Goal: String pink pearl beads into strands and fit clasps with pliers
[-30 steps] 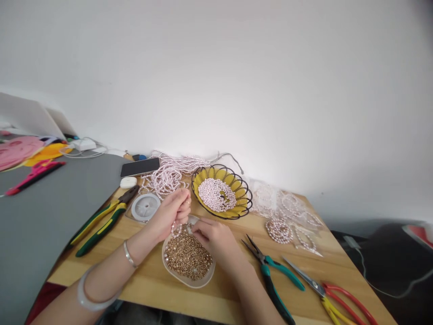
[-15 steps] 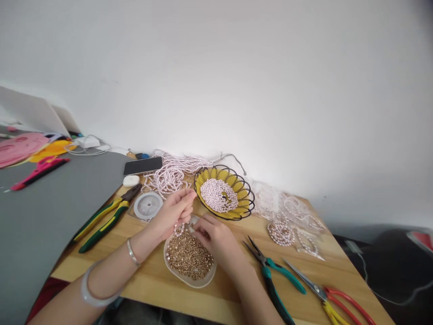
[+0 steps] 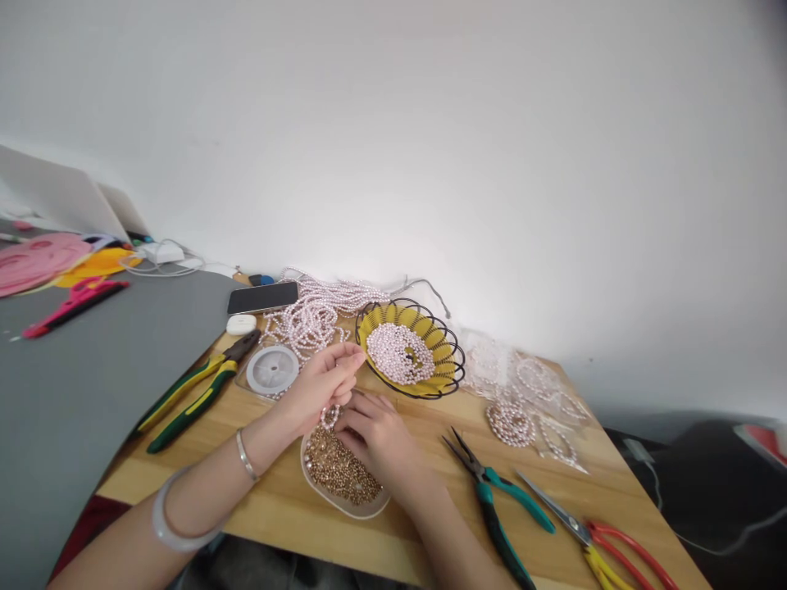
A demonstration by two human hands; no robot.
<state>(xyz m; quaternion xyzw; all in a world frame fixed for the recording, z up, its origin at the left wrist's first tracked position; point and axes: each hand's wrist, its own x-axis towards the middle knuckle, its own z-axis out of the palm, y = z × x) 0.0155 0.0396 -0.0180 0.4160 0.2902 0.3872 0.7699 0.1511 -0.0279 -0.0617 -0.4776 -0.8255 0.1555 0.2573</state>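
My left hand [image 3: 329, 379] is closed in a pinch above the bowl, thumb pressed to the forefinger. Below its palm hangs a small loop of pink beads [image 3: 330, 416], which the hand appears to hold. My right hand [image 3: 378, 426] reaches over the far right side of the bowl with its fingers curled and close together; whatever they grip is hidden. Small gold beads [image 3: 344, 471] fill the white bowl [image 3: 350, 512] beneath both hands. Just beyond my left fingertips stands a yellow basket with black wire loops [image 3: 452, 348], holding pink bead strands [image 3: 399, 352].
Pliers with green-yellow handles [image 3: 197, 401], a spool [image 3: 271, 371], a phone [image 3: 263, 298] and a white case [image 3: 241, 325] lie left. Needle-nose pliers [image 3: 485, 483], scissors [image 3: 581, 533] and bagged bead strands [image 3: 522, 385] lie right. More bead strands [image 3: 307, 322] lie behind.
My right hand has shifted slightly toward my left hand and up, its fingers now nearer the bead loop. My left hand keeps its pinch. The whole view has shifted slightly.
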